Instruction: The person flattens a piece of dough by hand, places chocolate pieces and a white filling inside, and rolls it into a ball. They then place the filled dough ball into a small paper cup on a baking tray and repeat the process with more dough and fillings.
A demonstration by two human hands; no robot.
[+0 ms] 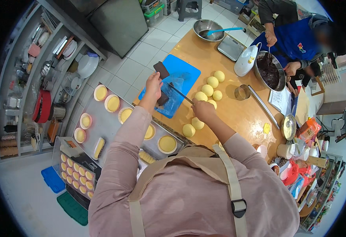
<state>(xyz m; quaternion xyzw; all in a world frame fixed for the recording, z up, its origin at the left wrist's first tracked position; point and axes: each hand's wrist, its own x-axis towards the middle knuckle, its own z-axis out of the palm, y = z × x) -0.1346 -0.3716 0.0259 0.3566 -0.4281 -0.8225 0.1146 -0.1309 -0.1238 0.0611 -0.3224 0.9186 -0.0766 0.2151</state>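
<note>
Dough balls (207,90), hands (154,84) gripping scraper (161,70)

A single head-worn fisheye camera is looking almost straight down from above the person, taking in shoulders and apron from behind. It is sitting close over the person's back, while the wooden worktable (236,114) beyond the fingers is lying farther off. Straight edges are bending toward the dark circular rim. No second view is sharing the scene.
</note>
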